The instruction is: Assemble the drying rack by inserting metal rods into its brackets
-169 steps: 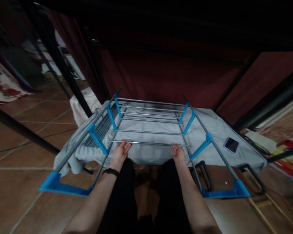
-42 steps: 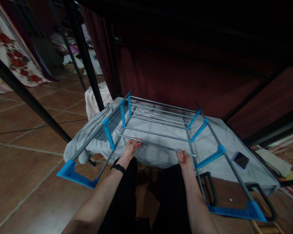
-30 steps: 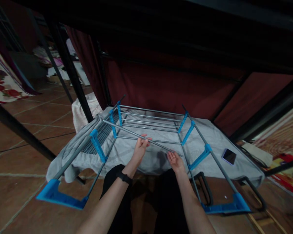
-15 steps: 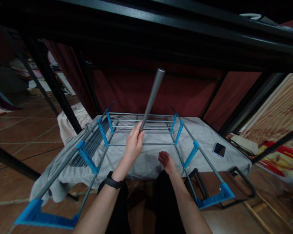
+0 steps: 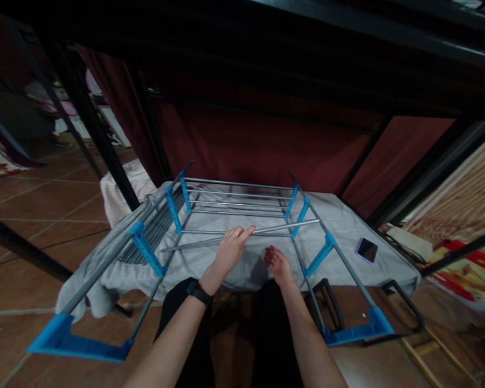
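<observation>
My left hand (image 5: 231,249), with a dark band at its wrist, is closed around the middle of a grey metal tube (image 5: 285,226). The tube lies nearly level across the rack frame, its right end slightly higher and near the right rail. My right hand (image 5: 278,264) holds nothing, its fingers apart and a little curled, palm turned inward, below the tube. Around both hands stands a rack frame of grey tubes with blue plastic connectors (image 5: 147,249). Several crossbars (image 5: 238,195) join its two sides at the far end.
A grey cloth (image 5: 339,269) covers the surface under the frame. Several loose tubes (image 5: 156,237) lie at its left. A phone (image 5: 367,250) rests on the right. Dark bed posts (image 5: 99,134) and a thick overhead beam (image 5: 242,48) surround the space. A stool (image 5: 359,304) stands at lower right.
My left hand has turned the tube from pointing up and away to lying nearly level across the frame. My right hand has stayed almost in place. The view has tilted slightly.
</observation>
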Available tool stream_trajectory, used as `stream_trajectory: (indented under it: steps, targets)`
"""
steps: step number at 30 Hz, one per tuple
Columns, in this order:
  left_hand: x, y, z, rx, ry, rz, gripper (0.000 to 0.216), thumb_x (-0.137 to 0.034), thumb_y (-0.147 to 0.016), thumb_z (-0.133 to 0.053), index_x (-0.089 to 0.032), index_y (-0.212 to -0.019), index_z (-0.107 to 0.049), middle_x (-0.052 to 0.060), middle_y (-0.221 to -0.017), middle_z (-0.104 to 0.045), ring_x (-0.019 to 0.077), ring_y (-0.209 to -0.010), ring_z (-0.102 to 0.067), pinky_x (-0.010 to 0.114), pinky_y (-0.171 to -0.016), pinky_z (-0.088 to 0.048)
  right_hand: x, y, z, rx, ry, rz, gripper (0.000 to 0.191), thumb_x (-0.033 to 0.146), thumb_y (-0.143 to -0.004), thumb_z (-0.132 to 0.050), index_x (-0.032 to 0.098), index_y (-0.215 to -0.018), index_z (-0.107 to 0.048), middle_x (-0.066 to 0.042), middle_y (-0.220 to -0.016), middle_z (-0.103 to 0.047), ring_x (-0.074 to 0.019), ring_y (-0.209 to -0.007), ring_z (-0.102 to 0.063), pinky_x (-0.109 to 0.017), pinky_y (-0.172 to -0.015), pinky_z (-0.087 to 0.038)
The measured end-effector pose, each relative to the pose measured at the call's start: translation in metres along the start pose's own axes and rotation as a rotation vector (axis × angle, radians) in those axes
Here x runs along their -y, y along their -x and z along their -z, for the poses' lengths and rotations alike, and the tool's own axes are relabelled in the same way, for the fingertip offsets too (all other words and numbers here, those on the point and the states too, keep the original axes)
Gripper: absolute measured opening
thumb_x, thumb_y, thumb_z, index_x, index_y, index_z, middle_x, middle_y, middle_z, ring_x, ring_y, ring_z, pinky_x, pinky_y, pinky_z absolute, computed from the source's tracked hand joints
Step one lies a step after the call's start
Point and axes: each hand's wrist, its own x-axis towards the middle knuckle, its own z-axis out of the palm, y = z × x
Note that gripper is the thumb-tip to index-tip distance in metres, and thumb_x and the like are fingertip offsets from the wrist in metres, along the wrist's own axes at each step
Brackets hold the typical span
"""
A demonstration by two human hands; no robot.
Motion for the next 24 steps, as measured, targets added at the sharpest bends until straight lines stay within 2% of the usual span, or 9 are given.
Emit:
stream_trajectory:
  steps: [7,12,16,20,24]
  targets:
    - [0.012,0.018,-0.028,0.166,-0.106,-0.012,0.056,-0.005,-0.090,-0.045,-0.031,-0.138,-0.061,0.008,-0.098,-0.063,0.0235,-0.096,-0.058,0.037,-0.094,-0.042,0.000,0.003,-0.002,0.066,0.051,0.017,0.025,0.023,-0.075,-0.077,0.023,-0.099,-0.068,-0.003,-0.099,-0.079,-0.0164,-0.086,-0.074,-0.030,-0.081,-0.060]
    - [0.017,0.029,-0.035,0.298,-0.246,0.029,0.054,-0.006,-0.094,-0.041,-0.027,-0.140,-0.059,0.009,-0.106,-0.066,0.0235,-0.103,-0.060,0.039,-0.099,-0.042,-0.002,0.004,0.001,0.143,0.069,0.022,0.033,0.023,-0.076,-0.076,0.026,-0.109,-0.070,-0.002,-0.104,-0.078,-0.0187,-0.095,-0.074,-0.037,-0.092,-0.059]
    - [0.020,0.033,-0.039,0.342,-0.286,0.051,0.054,-0.006,-0.094,-0.042,-0.027,-0.142,-0.057,0.010,-0.111,-0.067,0.0227,-0.106,-0.061,0.039,-0.100,-0.042,-0.002,0.003,0.002,0.173,0.070,0.033,0.032,0.026,-0.077,-0.076,0.026,-0.109,-0.072,-0.003,-0.115,-0.077,-0.0191,-0.099,-0.073,-0.042,-0.101,-0.055]
    - [0.023,0.033,-0.043,0.346,-0.311,0.044,0.050,-0.007,-0.095,-0.044,-0.025,-0.140,-0.058,0.010,-0.113,-0.068,0.0226,-0.107,-0.062,0.038,-0.099,-0.043,-0.006,-0.002,0.003,0.146,0.065,0.057,0.025,0.031,-0.078,-0.080,0.024,-0.100,-0.073,-0.004,-0.111,-0.078,-0.0188,-0.098,-0.073,-0.043,-0.105,-0.054]
    - [0.032,0.034,-0.046,0.343,-0.359,0.026,0.045,-0.008,-0.095,-0.048,-0.022,-0.136,-0.060,0.010,-0.109,-0.070,0.0209,-0.104,-0.063,0.036,-0.098,-0.044,-0.010,-0.011,0.008,0.047,0.047,0.093,0.023,0.032,-0.076,-0.084,0.021,-0.093,-0.073,-0.004,-0.100,-0.078,-0.0167,-0.092,-0.074,-0.037,-0.102,-0.056]
